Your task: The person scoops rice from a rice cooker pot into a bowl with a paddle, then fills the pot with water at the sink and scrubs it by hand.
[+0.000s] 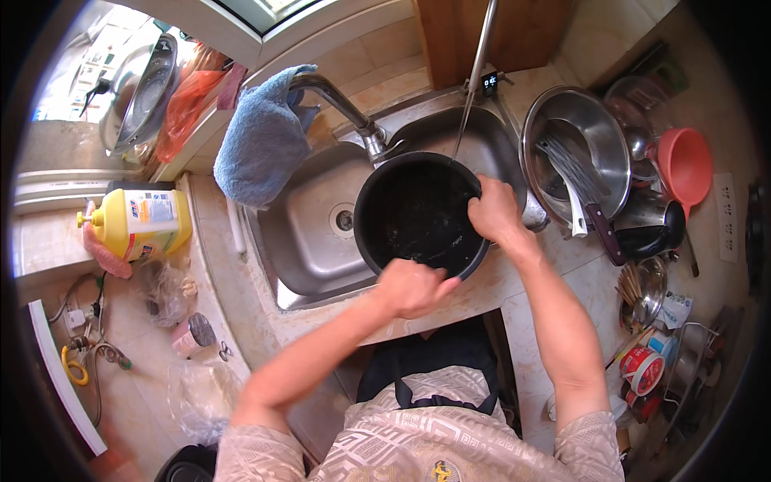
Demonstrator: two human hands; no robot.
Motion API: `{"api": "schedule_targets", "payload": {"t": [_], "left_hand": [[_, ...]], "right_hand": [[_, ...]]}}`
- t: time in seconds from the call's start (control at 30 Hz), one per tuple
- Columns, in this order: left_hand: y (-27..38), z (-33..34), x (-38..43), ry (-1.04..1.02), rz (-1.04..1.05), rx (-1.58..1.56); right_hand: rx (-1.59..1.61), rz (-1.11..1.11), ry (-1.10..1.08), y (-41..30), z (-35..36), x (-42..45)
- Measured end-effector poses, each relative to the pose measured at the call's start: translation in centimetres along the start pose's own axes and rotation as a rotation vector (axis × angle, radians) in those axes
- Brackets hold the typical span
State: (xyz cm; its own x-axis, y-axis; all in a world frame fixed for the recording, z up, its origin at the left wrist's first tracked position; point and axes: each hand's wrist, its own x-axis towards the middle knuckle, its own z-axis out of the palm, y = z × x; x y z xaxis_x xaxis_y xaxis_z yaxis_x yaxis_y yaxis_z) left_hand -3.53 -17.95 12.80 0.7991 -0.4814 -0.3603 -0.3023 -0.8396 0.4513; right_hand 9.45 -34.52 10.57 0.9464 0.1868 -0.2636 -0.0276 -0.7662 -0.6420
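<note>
A round black pot (415, 208) is tilted over the front and middle of a double steel sink, with some water glinting on its dark inside. My right hand (497, 208) grips its right rim, thumb over the edge. At the near rim, my left hand (417, 288) is closed over the edge, slightly blurred; its fingertips are hidden. A thin stream of water (462, 129) runs from a slim metal spout (483, 45) down to the pot's far rim. The left sink basin (310, 235) shows its drain.
A blue towel (265, 138) hangs over a curved faucet (337, 93). To the right, a steel bowl (593, 120) holds a whisk-like utensil with a white handle (569, 202) and a dark-handled knife (604, 232). Left are a yellow jug (150, 223) and a plastic bag (165, 292).
</note>
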Motion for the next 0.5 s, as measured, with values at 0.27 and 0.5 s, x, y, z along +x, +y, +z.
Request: {"api": "schedule_targets", "payload": {"t": [0.27,0.5], "left_hand": [[-10.9,-8.7,-0.3,0.129,0.412,0.584],[-10.1,1.2,9.4,-0.014,-0.643,-0.202]], "right_hand": [[0.001,-0.077,-0.077,-0.7,-1.2,0.0],[0.074,-0.01,-0.208,0.4,-0.8,1.2]]}}
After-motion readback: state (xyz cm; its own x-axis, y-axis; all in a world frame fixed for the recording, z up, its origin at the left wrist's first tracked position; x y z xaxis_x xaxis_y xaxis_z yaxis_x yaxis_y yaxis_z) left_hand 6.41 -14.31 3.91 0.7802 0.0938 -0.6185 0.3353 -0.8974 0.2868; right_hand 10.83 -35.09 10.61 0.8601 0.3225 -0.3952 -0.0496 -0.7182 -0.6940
